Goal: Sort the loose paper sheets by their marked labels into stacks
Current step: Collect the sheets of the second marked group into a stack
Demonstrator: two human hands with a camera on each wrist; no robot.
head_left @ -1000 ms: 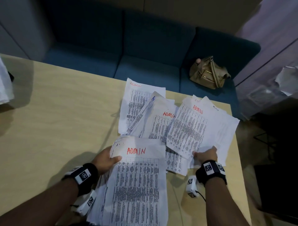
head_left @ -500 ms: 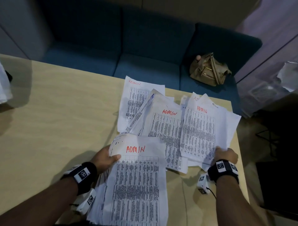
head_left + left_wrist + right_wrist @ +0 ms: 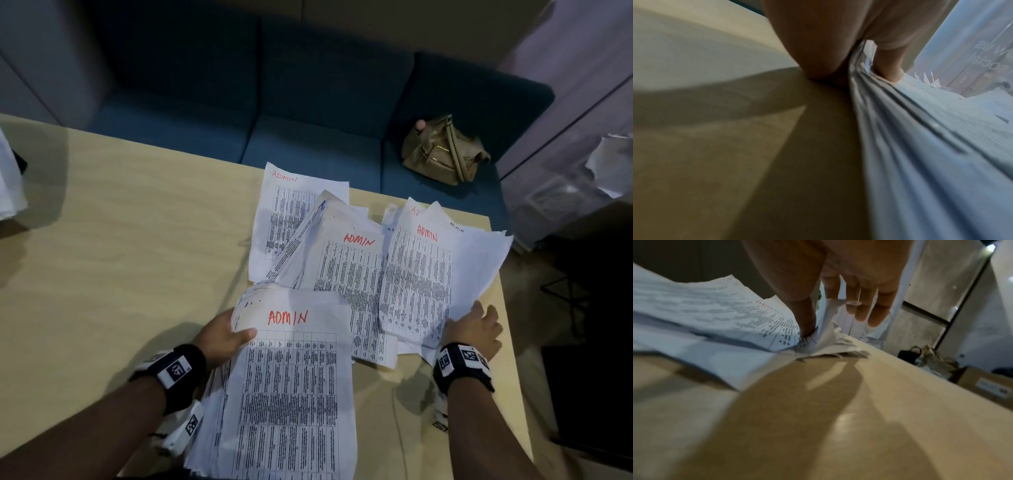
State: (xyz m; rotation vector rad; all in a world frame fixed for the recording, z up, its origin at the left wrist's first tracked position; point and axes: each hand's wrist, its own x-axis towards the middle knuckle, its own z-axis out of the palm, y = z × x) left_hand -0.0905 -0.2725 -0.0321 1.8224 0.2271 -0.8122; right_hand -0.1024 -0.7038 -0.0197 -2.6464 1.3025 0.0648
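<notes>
The left hand [image 3: 219, 337] grips the near stack of sheets [image 3: 291, 394] at its upper left corner, thumb on the top page (marked ADMIN in red). The right hand [image 3: 474, 329] is open, fingers stretched out, its thumb pressing the near corner of the loose sheets [image 3: 418, 281], which lie fanned and overlapping across the worktop's [image 3: 120, 257] far right part.

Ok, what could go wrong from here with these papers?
1. The right pile reaches the table's right edge, so a pull by the right hand might tip sheets off.
2. Its near corner is crumpled under the thumb, so it may crease or tear.
3. The ADMIN stack gripped by the left hand is fanned unevenly and could slide apart.
</notes>
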